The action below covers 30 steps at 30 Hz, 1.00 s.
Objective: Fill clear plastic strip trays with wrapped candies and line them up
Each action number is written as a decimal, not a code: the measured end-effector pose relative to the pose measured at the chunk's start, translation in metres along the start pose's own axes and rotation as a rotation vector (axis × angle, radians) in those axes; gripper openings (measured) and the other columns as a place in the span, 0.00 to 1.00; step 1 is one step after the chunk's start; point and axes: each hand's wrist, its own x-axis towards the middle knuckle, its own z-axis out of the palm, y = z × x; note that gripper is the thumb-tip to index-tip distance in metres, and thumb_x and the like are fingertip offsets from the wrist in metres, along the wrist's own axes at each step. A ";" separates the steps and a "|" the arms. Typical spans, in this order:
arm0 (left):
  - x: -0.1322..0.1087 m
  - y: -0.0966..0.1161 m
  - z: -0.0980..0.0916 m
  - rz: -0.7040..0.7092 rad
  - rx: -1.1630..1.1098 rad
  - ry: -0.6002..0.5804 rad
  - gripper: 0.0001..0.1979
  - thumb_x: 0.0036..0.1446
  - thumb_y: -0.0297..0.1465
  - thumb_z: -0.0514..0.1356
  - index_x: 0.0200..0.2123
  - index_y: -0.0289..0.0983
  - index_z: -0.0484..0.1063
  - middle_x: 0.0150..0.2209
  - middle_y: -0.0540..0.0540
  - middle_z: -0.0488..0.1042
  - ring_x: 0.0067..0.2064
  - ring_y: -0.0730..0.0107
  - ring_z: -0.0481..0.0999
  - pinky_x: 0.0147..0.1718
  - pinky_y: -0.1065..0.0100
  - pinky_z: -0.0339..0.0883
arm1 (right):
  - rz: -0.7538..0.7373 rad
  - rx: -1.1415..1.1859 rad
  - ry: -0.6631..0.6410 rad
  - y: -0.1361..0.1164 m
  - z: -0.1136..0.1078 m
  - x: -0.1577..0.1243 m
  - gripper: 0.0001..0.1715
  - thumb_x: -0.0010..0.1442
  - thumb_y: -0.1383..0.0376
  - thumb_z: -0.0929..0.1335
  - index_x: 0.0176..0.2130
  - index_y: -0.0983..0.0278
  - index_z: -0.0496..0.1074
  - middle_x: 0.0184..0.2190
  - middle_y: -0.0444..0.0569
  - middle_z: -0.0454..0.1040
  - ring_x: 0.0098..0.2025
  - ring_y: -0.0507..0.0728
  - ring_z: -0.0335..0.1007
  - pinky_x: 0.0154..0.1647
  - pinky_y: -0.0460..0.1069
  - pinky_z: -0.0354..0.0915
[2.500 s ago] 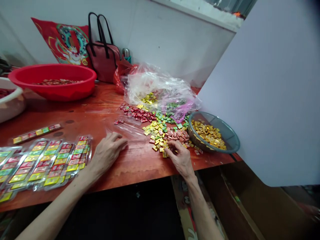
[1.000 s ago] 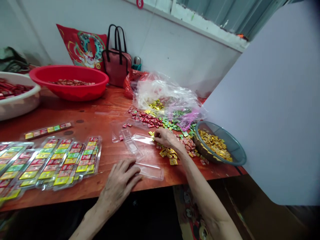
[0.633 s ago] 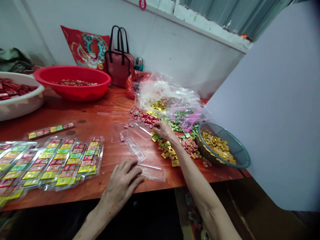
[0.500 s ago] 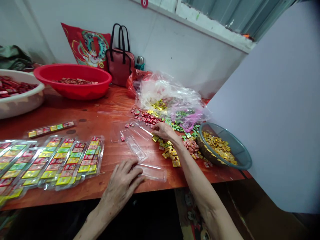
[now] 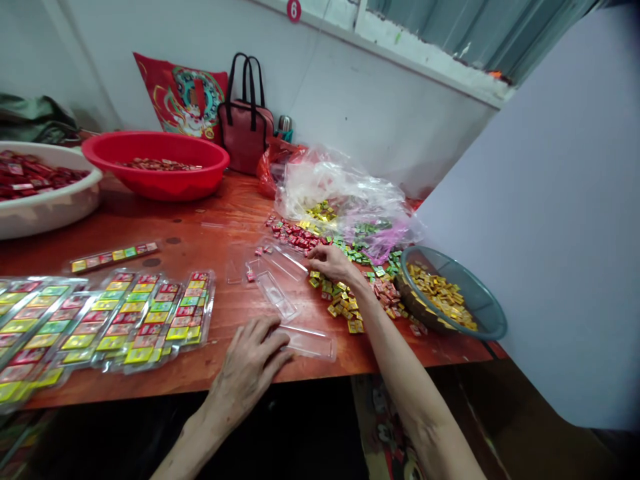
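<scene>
My left hand rests at the table's front edge, its fingers slightly bent over the left end of a clear plastic tray. Farther off, my right hand reaches over a heap of small wrapped pieces. Its fingers are drawn together and point down beside the yellow pieces; whatever lies between the fingertips is hidden. Red pieces and green pieces lie just beyond that hand, and pink pieces to its right. Another clear tray lies between my hands.
Filled packs of coloured pieces cover the left front, with one separate pack behind them. A red basin and a white basin stand behind. At right is a grey-green basket. Crumpled plastic bags lie at the back.
The view has shifted slightly, so the scene sits a little farther right. Both hands keep nearly the same places, the left at the tray and the right at the yellow pieces.
</scene>
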 end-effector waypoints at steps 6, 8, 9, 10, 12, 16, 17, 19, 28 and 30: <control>-0.001 0.001 -0.002 0.017 -0.008 -0.007 0.08 0.63 0.36 0.56 0.41 0.42 0.73 0.51 0.44 0.69 0.52 0.57 0.67 0.49 0.54 0.62 | 0.059 0.906 -0.006 -0.010 -0.005 -0.048 0.16 0.50 0.58 0.73 0.39 0.63 0.75 0.28 0.42 0.73 0.26 0.48 0.67 0.29 0.44 0.63; -0.001 0.000 -0.002 0.027 -0.008 -0.014 0.07 0.63 0.36 0.56 0.41 0.43 0.73 0.51 0.44 0.69 0.52 0.57 0.67 0.48 0.55 0.62 | 0.086 1.041 0.000 -0.015 -0.004 -0.065 0.16 0.49 0.58 0.75 0.38 0.63 0.75 0.30 0.44 0.75 0.29 0.49 0.70 0.32 0.46 0.66; -0.001 -0.001 -0.002 0.032 -0.008 -0.014 0.07 0.63 0.36 0.56 0.41 0.43 0.73 0.51 0.44 0.69 0.52 0.57 0.67 0.48 0.55 0.63 | 0.101 1.081 0.009 -0.017 -0.003 -0.073 0.17 0.48 0.59 0.75 0.37 0.63 0.75 0.31 0.45 0.76 0.29 0.50 0.71 0.33 0.46 0.67; -0.002 -0.001 -0.002 0.037 -0.009 -0.012 0.07 0.63 0.36 0.56 0.41 0.43 0.73 0.51 0.44 0.69 0.51 0.57 0.67 0.48 0.55 0.63 | 0.114 1.110 0.017 -0.019 -0.002 -0.081 0.17 0.48 0.59 0.75 0.37 0.63 0.76 0.32 0.45 0.76 0.29 0.50 0.71 0.33 0.46 0.68; -0.002 -0.002 -0.001 0.049 -0.008 -0.003 0.08 0.63 0.37 0.57 0.41 0.44 0.73 0.51 0.44 0.70 0.51 0.58 0.68 0.47 0.56 0.63 | 0.136 1.146 0.038 -0.022 0.000 -0.094 0.17 0.47 0.60 0.76 0.37 0.64 0.76 0.31 0.45 0.77 0.27 0.49 0.71 0.32 0.46 0.69; -0.001 -0.001 -0.003 0.065 -0.003 0.007 0.08 0.62 0.37 0.57 0.40 0.43 0.75 0.49 0.45 0.71 0.49 0.59 0.69 0.45 0.58 0.64 | 0.182 1.155 0.089 -0.029 0.005 -0.112 0.15 0.47 0.61 0.76 0.35 0.64 0.76 0.27 0.45 0.76 0.25 0.49 0.71 0.28 0.45 0.67; -0.001 0.000 -0.003 0.063 -0.003 0.005 0.08 0.62 0.37 0.57 0.40 0.43 0.75 0.49 0.45 0.71 0.49 0.59 0.69 0.45 0.58 0.64 | 0.193 1.149 0.104 -0.031 0.006 -0.116 0.15 0.47 0.61 0.76 0.35 0.64 0.76 0.27 0.44 0.76 0.25 0.49 0.71 0.27 0.45 0.67; 0.000 0.001 -0.004 0.060 -0.008 -0.005 0.08 0.62 0.37 0.57 0.39 0.43 0.75 0.48 0.45 0.72 0.49 0.59 0.70 0.45 0.58 0.64 | 0.208 1.134 0.130 -0.032 0.008 -0.121 0.15 0.46 0.60 0.76 0.35 0.64 0.76 0.26 0.44 0.76 0.25 0.49 0.71 0.29 0.45 0.68; 0.000 -0.001 -0.005 0.062 -0.037 -0.024 0.08 0.62 0.37 0.57 0.39 0.43 0.75 0.48 0.45 0.73 0.49 0.59 0.70 0.45 0.59 0.63 | 0.168 0.859 0.180 -0.030 0.031 -0.147 0.11 0.52 0.61 0.73 0.37 0.63 0.76 0.31 0.44 0.76 0.31 0.51 0.72 0.35 0.47 0.68; 0.000 -0.001 -0.005 0.070 -0.031 -0.022 0.08 0.62 0.37 0.57 0.38 0.43 0.76 0.48 0.45 0.73 0.48 0.60 0.70 0.44 0.59 0.63 | 0.131 0.704 0.164 -0.035 0.044 -0.156 0.08 0.55 0.63 0.70 0.37 0.62 0.76 0.32 0.45 0.76 0.32 0.52 0.72 0.35 0.47 0.66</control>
